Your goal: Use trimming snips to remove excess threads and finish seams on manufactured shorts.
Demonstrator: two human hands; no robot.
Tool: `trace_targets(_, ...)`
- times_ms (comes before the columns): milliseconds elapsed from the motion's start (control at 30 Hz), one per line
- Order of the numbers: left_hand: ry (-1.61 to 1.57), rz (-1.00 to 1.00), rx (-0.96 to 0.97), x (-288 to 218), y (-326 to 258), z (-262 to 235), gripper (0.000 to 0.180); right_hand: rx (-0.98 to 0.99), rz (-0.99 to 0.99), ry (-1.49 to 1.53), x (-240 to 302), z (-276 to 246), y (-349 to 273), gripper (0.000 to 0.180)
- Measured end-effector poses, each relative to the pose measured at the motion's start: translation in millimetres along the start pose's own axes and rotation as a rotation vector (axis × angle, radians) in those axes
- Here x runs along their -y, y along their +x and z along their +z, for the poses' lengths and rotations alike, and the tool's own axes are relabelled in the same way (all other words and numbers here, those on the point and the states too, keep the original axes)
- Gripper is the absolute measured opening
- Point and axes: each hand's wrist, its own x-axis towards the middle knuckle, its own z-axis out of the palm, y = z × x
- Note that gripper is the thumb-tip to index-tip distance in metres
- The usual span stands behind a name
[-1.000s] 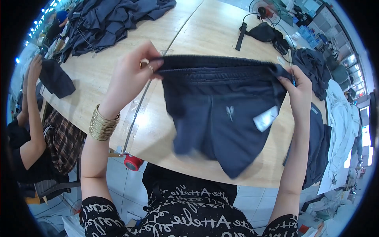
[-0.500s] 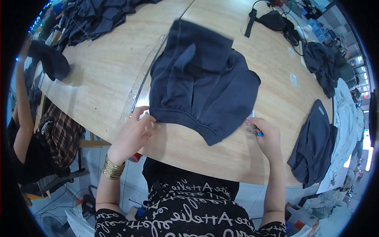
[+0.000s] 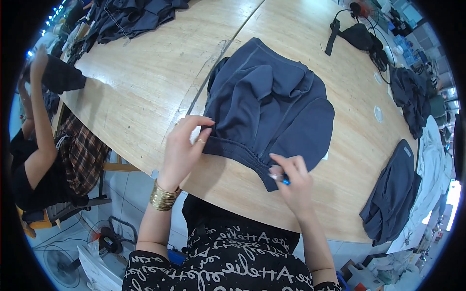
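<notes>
A pair of dark navy shorts (image 3: 272, 97) with a gathered elastic waistband (image 3: 238, 151) lies rumpled on the wooden table, waistband toward me. At the waistband's left end, my left hand (image 3: 184, 145) is closed, thumb and fingers pinching the cloth. My right hand (image 3: 293, 182) is curled round a small tool with a blue part (image 3: 285, 182), which looks like thread snips; its metal end is blurred. That hand hovers over or touches the waistband's right end. A bit of white (image 3: 325, 156) shows under the shorts' right edge.
Another folded dark garment (image 3: 391, 194) lies at the table's right edge, beside pale cloth (image 3: 427, 169). Dark garments are heaped far left (image 3: 131, 19). A black strapped item (image 3: 357, 36) with cables sits far right. At left, another person's arm (image 3: 41, 111) handles dark cloth.
My right hand has moved left from beside the shorts onto the waistband. The shorts' far end, raised and blurred before, has settled on the table. My left hand stays at the waistband's left end.
</notes>
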Motion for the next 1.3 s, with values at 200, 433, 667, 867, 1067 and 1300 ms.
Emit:
trace_targets(200, -0.214, -0.05, 0.029, -11, 43, 38, 0.019, 0.134, -0.042, -0.11, -3, 21, -6, 0.051)
trace_targets(433, -0.186, -0.131, -0.106, 40, 108, 31, 0.026, 0.112, -0.047, -0.093, -10, 15, -11, 0.046)
trace_targets(667, 0.033, 0.158, 0.001, 30, 111, 77, 0.043, 0.119, -0.036, -0.113, -12, 8, -6, 0.045)
trace_targets(867, -0.255, 0.017, 0.082, 27, 114, 86, 0.022, 0.15, 0.026, -0.161, -16, -5, -10, 0.043)
trace_targets(1067, -1.175, -0.276, 0.366, 15, 55, -3, 0.012, 0.146, 0.109, -0.166, -40, -39, -32, 0.036)
trace_targets(1300, -0.112, -0.125, 0.363, -9, 8, -18, 0.013, -0.108, 0.086, 0.152, -37, -47, -9, 0.02)
